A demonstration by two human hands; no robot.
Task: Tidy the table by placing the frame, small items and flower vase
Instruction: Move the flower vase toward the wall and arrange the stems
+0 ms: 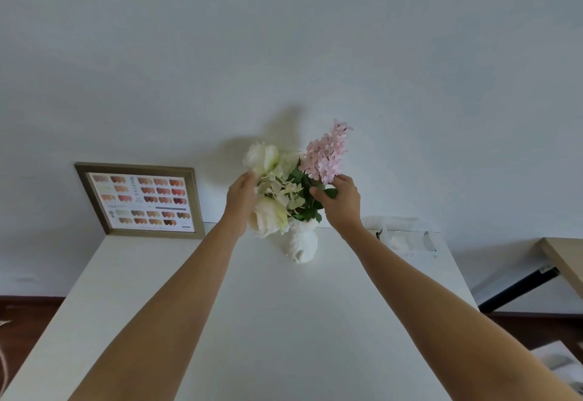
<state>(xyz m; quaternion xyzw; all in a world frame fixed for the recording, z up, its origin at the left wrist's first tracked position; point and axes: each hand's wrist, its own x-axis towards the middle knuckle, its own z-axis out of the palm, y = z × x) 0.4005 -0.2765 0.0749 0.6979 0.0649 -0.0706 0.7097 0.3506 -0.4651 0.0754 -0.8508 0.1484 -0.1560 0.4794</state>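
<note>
A white ceramic vase [303, 243] of cream and green artificial flowers [277, 186] stands at the far edge of the white table [252, 321], against the wall. The left hand [241, 200] presses flat on the cream blooms; the right hand [342, 202] pinches the stem under the pink flower spike [326, 156]. A gold-framed colour-swatch picture [142, 200] leans on the wall to the left. A clear, possibly acrylic, box [410, 239] sits to the right.

We see a plain white wall [284, 38] behind everything. At right, a wooden tabletop [564, 258] on a black support [517, 290] juts into view. Dark wood floor [28, 309] shows low at the left edge.
</note>
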